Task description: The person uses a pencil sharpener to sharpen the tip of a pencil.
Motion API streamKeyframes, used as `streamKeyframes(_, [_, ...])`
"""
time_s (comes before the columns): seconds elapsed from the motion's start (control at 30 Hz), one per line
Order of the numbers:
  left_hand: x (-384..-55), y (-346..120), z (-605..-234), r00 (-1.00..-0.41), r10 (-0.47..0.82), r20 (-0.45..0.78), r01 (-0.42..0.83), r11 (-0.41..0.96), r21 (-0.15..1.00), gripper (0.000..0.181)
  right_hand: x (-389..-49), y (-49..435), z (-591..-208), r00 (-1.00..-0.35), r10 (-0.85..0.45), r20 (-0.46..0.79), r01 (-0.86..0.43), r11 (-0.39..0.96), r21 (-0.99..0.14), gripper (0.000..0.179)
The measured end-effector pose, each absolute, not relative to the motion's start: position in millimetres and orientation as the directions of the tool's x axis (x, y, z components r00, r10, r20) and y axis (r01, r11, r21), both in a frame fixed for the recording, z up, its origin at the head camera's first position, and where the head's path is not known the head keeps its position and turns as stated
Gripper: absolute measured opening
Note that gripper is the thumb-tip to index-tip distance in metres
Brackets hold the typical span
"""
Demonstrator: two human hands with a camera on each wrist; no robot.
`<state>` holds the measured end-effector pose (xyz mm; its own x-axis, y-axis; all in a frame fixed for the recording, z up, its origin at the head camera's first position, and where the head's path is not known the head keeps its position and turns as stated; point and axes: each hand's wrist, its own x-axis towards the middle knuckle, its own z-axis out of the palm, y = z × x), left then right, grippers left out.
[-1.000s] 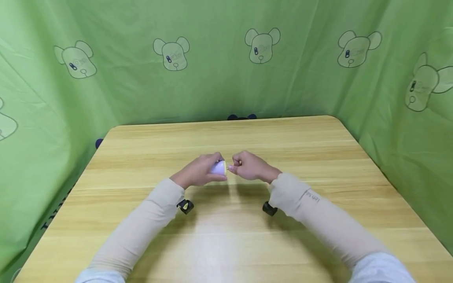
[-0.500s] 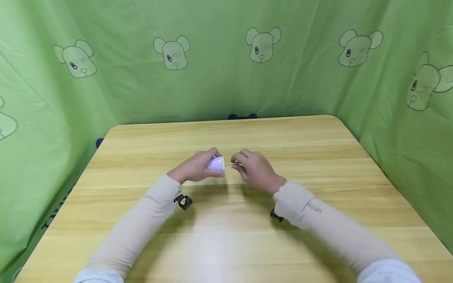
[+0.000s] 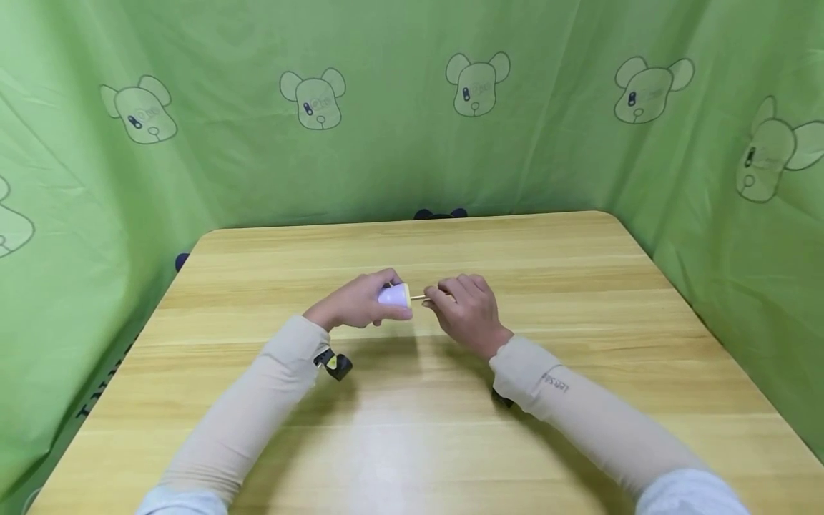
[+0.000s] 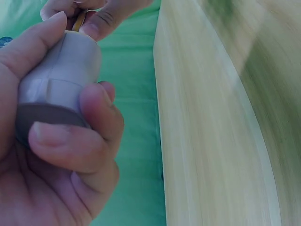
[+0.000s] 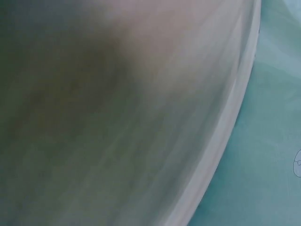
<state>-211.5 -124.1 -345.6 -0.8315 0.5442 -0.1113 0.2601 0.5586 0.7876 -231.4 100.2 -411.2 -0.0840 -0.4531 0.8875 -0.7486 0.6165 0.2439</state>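
As you held the work clear of the tabletop [image 3: 296,272], your left hand [image 3: 354,303] grasped the lavender cylinder [image 3: 393,295], its fingers wrapped round the wall and the yellow rim [image 3: 408,295] facing 3 o'clock in the head view. Your right hand [image 3: 468,312], at 3 o'clock from the cylinder, pinched the thin stick [image 3: 418,297] between thumb and fingers. The stick lay nearly level along the 9-to-3 line, its exposed end at the rim; whether it entered an opening could not be told. You probably chose this in-line hold to align stick and cylinder on one axis, so that your left grip could resist any push or turn from your right. The left wrist view showed the grey base [image 4: 47,120] toward your palm and the rim end uncovered, presumably for access. Your forearms lay toward 7 and 5 o'clock, which likely left the joint visible to you. No brand or label could be read on the cylinder. Your right sleeve [image 3: 599,418] bore small dark lettering that appeared to begin "Lets"; the remainder was illegible. At 12 o'clock, the green curtain [image 3: 386,164] carried printed animal faces [image 3: 318,104] with markings too faint to read. Dark letters [image 3: 101,390] at 8 o'clock, past the table edge, were partly hidden and could not be deciphered.
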Motion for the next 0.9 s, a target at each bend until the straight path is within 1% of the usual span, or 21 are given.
streamKeyframes(0.13, [-210.0, -122.0, -343.4, -0.822, 0.553, -0.137, 0.235, 0.547, 0.803, 0.046, -235.9, 102.4, -409.6, -0.007, -0.448, 0.894, -0.741, 0.603, 0.296, 0.031])
streamKeyframes(0.23, [-209.6, -119.4, -342.9, -0.814, 0.568, -0.12, 0.258, 0.54, 0.801, 0.045, -238.4, 103.4, -406.1, 0.035, -0.45, 0.892, -0.741, 0.587, 0.325, 0.036])
streamKeyframes(0.3, [-209.9, -118.3, -343.3, -0.813, 0.572, -0.104, 0.276, 0.537, 0.797, 0.044, -238.8, 103.2, -402.7, 0.043, -0.457, 0.888, -0.753, 0.57, 0.33, 0.038])
streamKeyframes(0.33, [-210.1, -118.2, -343.5, -0.815, 0.571, -0.096, 0.283, 0.538, 0.794, 0.044, -238.8, 102.8, -401.0, 0.036, -0.463, 0.886, -0.761, 0.562, 0.325, 0.038])
streamKeyframes(0.43, [-210.9, -119.1, -345.8, -0.825, 0.559, -0.078, 0.299, 0.55, 0.78, 0.044, -237.4, 101.3, -396.0, -0.025, -0.489, 0.872, -0.789, 0.546, 0.283, 0.04])
streamKeyframes(0.5, [-211.3, -119.6, -347.4, -0.829, 0.555, -0.061, 0.318, 0.56, 0.765, 0.044, -236.0, 100.9, -394.3, -0.091, -0.503, 0.859, -0.813, 0.536, 0.228, 0.041])
streamKeyframes(0.6, [-212.2, -118.7, -349.8, -0.824, 0.567, -0.018, 0.38, 0.574, 0.725, 0.045, -234.3, 101.7, -393.5, -0.183, -0.512, 0.839, -0.844, 0.519, 0.133, 0.044])
streamKeyframes(0.7, [-213.1, -117.2, -352.4, -0.82, 0.571, 0.021, 0.427, 0.587, 0.688, 0.046, -232.8, 103.0, -392.7, -0.256, -0.523, 0.813, -0.864, 0.501, 0.051, 0.041])
streamKeyframes(0.77, [-213.1, -116.6, -354.0, -0.824, 0.566, 0.033, 0.438, 0.597, 0.672, 0.046, -231.3, 103.5, -391.2, -0.301, -0.535, 0.789, -0.859, 0.512, 0.019, 0.037])
streamKeyframes(0.83, [-212.8, -115.7, -355.4, -0.83, 0.556, 0.039, 0.438, 0.607, 0.663, 0.047, -228.9, 103.3, -387.6, -0.371, -0.552, 0.747, -0.847, 0.531, -0.027, 0.037])
streamKeyframes(0.9, [-212.4, -114.8, -357.1, -0.835, 0.549, 0.046, 0.442, 0.617, 0.651, 0.046, -226.0, 102.6, -383.4, -0.466, -0.564, 0.682, -0.821, 0.563, -0.095, 0.037])
